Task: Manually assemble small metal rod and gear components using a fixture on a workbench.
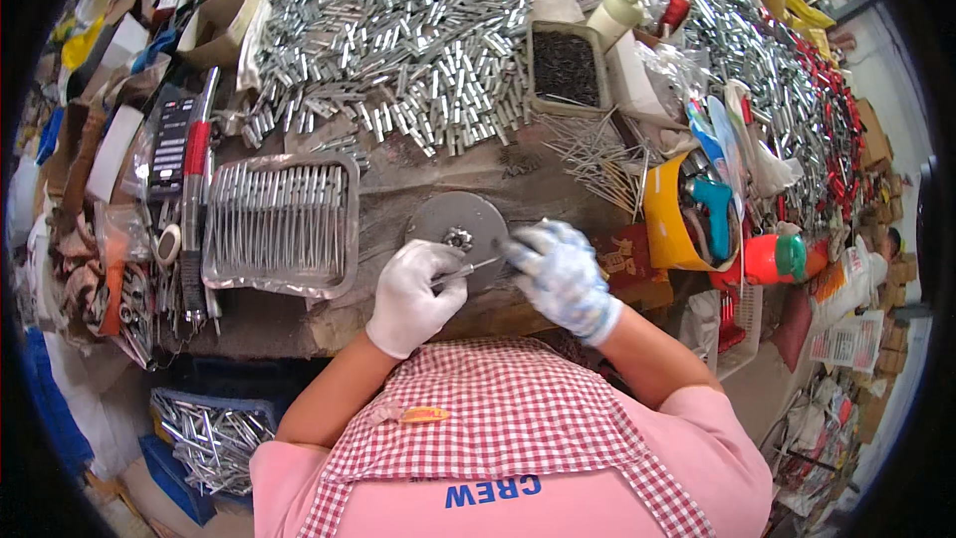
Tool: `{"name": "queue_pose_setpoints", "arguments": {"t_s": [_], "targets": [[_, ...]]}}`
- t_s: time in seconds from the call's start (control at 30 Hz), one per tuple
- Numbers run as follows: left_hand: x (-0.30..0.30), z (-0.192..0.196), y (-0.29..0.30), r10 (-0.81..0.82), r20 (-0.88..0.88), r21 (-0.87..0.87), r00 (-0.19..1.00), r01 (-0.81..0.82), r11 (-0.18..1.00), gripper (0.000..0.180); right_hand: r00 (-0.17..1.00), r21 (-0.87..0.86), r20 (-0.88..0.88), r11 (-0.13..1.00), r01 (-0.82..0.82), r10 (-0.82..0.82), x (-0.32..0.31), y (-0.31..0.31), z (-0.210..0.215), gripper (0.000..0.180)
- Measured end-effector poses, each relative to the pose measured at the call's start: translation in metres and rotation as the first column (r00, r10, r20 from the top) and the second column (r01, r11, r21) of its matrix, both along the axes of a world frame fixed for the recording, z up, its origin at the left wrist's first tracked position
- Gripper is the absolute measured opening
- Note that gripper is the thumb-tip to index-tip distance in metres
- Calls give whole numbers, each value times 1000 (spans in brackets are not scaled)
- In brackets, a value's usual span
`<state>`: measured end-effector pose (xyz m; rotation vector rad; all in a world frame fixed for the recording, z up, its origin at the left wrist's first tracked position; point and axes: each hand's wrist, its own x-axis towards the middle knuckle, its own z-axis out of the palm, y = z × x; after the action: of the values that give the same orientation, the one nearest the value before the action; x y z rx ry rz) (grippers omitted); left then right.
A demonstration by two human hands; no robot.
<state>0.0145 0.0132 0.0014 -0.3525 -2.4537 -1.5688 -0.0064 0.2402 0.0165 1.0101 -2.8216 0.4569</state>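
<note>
Around the round grey disc [436,215], here we are: the white-gloved left hand [416,295], at seven o'clock, pinches a slim metal rod [482,266] over the disc's five o'clock side. At four, the blue-patterned right hand [566,281] curls beside the rod's tip, blurred; whether it grips anything, I cannot tell. Shiny tray [352,229] at nine, heaped silver pieces [438,70] at twelve!

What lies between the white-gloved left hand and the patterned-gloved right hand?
In the head view, a thin silver metal rod in the left hand, a round grey disc behind.
</note>
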Motion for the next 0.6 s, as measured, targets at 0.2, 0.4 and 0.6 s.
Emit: {"name": "queue_pose_setpoints", "arguments": {"t_s": [0.2, 0.4, 0.6], "targets": [[1, 20, -15, -34, 377, 535, 926, -188, 824, 21, 935, -237, 338, 971, -28, 109, -12, -40, -7, 19], [4, 27, -66, 370, 245, 75, 896, -398, 914, 35, 942, -71, 37, 939, 335, -334, -89, -8, 13, 38], [-30, 39, -183, 704, 31, -463, 709, -614, 639, 35, 731, 231, -68, 702, 673, -679, -149, 42, -11, 35]]}}
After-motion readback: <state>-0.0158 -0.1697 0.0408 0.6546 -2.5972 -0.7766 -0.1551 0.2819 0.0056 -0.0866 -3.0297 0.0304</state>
